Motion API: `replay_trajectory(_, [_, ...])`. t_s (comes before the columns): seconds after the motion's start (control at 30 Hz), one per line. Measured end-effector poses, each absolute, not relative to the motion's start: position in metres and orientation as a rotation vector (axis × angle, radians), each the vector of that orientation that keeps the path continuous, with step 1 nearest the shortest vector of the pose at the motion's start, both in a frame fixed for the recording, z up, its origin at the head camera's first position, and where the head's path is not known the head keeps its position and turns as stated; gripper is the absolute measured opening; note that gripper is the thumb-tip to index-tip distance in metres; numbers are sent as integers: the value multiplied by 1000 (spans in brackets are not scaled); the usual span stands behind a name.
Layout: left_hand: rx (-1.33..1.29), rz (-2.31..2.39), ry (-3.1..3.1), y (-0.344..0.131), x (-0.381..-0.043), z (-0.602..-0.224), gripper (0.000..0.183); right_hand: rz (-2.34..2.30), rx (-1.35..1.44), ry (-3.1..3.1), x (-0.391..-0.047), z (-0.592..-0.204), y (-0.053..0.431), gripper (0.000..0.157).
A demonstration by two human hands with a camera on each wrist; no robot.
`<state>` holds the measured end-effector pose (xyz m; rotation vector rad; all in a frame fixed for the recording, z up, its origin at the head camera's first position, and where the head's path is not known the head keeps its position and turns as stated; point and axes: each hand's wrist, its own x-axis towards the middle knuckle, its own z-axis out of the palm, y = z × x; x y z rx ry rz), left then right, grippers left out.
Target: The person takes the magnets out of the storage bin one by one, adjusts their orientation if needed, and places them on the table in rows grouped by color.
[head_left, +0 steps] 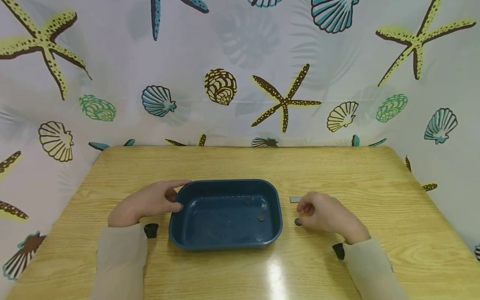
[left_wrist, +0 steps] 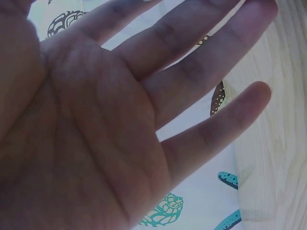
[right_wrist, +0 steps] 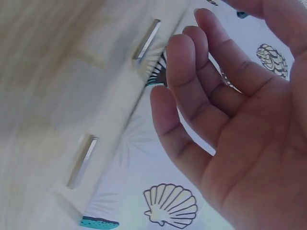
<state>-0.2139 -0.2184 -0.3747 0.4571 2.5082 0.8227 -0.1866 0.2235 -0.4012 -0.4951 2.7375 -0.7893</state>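
Note:
A dark blue rectangular tray (head_left: 225,246) stands on the table, with two small dark discs (head_left: 247,201) lying inside towards its right end. My left hand (head_left: 150,202) is at the tray's back left corner: thumb at the left rim, index finger reaching along the corner. Its other fingers (left_wrist: 206,72) show straight and spread in the left wrist view. To the right of the tray, my right hand (head_left: 322,212) has curled fingers and pinches another small dark disc (head_left: 298,222) at the thumb tip, low over the table.
Flat silver metal bars lie beyond my right hand; the right wrist view shows one bar (right_wrist: 147,39) and a second bar (right_wrist: 82,162). The wood-grain table (head_left: 240,162) ends at the back against a hanging cloth (head_left: 187,125) printed with shells and starfish.

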Motion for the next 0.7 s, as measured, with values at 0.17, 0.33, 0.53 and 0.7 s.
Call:
replay_trajectory(0.17, [452,819,2510,-218,-214,-374,76,-795,-545,2769,-185,-394,220,20])
replay_trajectory(0.33, [445,810,2519,-218,-214,-374,76,-864,-581,2768,-184,-390,218,21])
replay_trajectory(0.53, [440,811,2520,-218,-213,-374,76,-938,-614,2820,-181,-389,211,18])
replay_trajectory(0.7, [435,826,2512,-218,-213,-374,76,-1004,-677,2884,-179,-391,198,15])
